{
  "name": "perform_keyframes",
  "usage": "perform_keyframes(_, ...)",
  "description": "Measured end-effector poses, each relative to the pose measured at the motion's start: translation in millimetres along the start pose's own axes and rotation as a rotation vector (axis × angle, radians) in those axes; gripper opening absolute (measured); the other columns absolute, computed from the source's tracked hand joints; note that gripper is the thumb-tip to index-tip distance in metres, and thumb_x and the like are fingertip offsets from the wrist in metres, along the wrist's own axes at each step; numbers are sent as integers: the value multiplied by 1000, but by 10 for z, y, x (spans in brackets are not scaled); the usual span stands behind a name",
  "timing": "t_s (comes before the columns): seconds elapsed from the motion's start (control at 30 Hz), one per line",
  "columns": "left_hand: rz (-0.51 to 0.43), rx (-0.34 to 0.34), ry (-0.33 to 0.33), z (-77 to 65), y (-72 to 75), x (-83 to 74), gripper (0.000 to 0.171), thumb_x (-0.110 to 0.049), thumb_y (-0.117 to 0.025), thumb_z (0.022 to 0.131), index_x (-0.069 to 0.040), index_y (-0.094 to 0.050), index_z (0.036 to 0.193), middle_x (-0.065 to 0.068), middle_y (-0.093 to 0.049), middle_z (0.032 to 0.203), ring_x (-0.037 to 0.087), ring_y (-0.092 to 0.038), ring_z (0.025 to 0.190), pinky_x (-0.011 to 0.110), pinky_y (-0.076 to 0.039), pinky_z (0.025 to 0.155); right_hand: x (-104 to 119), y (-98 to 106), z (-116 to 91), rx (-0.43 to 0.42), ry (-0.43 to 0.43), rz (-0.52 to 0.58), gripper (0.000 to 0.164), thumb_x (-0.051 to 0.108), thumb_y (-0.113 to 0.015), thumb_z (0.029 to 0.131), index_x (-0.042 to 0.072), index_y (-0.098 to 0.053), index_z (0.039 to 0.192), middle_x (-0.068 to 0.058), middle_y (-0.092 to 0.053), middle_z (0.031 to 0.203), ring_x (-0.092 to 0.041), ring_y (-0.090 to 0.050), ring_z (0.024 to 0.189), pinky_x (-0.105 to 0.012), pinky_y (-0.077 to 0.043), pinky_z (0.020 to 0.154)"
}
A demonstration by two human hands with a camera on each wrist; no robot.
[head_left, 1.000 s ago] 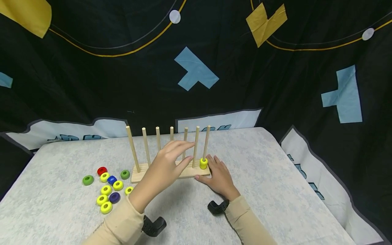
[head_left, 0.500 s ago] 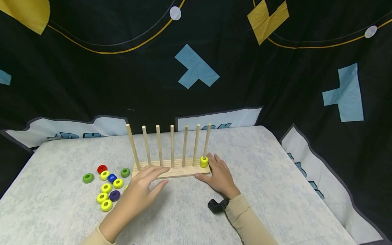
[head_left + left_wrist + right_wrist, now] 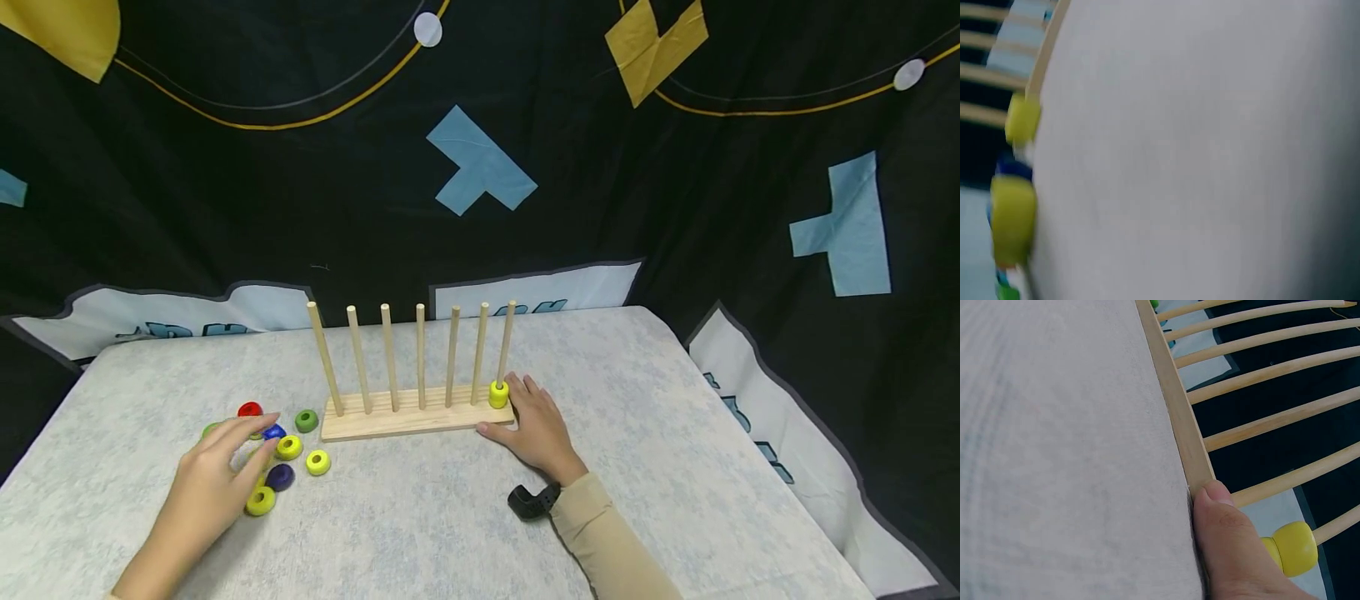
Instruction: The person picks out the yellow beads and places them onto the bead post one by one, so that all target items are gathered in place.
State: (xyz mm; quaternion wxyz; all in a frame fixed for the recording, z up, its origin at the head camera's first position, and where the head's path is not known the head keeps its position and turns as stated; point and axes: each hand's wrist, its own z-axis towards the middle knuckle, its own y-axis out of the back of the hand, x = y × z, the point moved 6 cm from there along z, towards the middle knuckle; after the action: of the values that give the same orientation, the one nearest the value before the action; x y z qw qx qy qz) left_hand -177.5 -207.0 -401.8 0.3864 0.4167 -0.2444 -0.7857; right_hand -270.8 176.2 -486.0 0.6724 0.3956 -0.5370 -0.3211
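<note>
A wooden peg rack (image 3: 420, 423) with a row of upright pegs stands on the table; yellow beads (image 3: 498, 395) sit stacked low on its rightmost peg. My right hand (image 3: 536, 433) holds the rack's right end, its thumb (image 3: 1225, 531) against the front edge and its fingers along the far side. To the left, my left hand (image 3: 213, 475) hovers over loose beads with thumb and fingers apart and nothing between them. It partly covers several of them. Around it show a red bead (image 3: 250, 409), a blue bead (image 3: 274, 432), a purple bead (image 3: 280, 477) and a yellow bead (image 3: 260, 501).
Between left hand and rack lie a green bead (image 3: 306, 421) and two yellow ones, the nearer yellow bead (image 3: 318, 462) just off the rack's front left corner. A black patterned cloth (image 3: 360, 208) hangs behind the table (image 3: 600, 358).
My left hand has moved left and down from over the rack's pegs to the loose beads. The right hand stays at the rack's right end.
</note>
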Motion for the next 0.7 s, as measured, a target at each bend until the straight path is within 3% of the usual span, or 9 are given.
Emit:
perform_keyframes(0.1, 28, 38, 105, -54, 25, 251, 36, -4, -72, 88, -1, -65, 123, 18, -64, 116, 38, -59, 107, 58, -48, 84, -2, -16, 0, 9, 4, -4, 101, 69, -63, 84, 10, -27, 157, -7, -27, 164, -30, -18, 154, -50, -15, 127)
perform_keyframes(0.17, 40, 66, 143, -86, 18, 370, 37, -5, -71, 90, 1, -63, 125, 22, -62, 118, 41, -58, 106, 60, -47, 83, -6, -20, -3, 10, 3, -3, 101, 70, -63, 84, 10, -28, 157, -7, -27, 164, -30, -18, 154, -50, -15, 127)
perform_keyframes(0.3, 64, 129, 190, -114, -28, 512, 41, -8, -69, 91, 3, -60, 129, 25, -60, 120, 43, -57, 107, 62, -47, 83, -15, -14, -5, 2, -2, 1, 100, 69, -63, 83, 11, -29, 156, -6, -27, 164, -29, -18, 154, -50, -15, 127)
perform_keyframes(0.5, 74, 185, 219, -82, -99, 592, 41, -11, -67, 94, 5, -58, 130, 26, -59, 120, 44, -56, 108, 64, -46, 86, -15, -3, 1, 0, -5, -5, 100, 70, -63, 83, 11, -29, 157, -6, -27, 164, -29, -18, 154, -50, -15, 127)
perform_keyframes(0.63, 76, 201, 211, -53, -133, 603, 36, -9, -68, 92, 4, -61, 125, 20, -65, 106, 38, -62, 97, 56, -51, 78, -14, -3, 3, 1, -8, -8, 100, 70, -63, 83, 11, -28, 157, -6, -26, 164, -29, -18, 154, -50, -15, 127)
perform_keyframes(0.7, 79, 205, 208, -53, -138, 607, 33, -10, -69, 91, 2, -64, 122, 15, -68, 99, 32, -64, 91, 44, -55, 75, -11, -2, 4, 2, -9, -9, 100, 70, -63, 84, 11, -28, 157, -6, -27, 164, -29, -18, 154, -50, -15, 127)
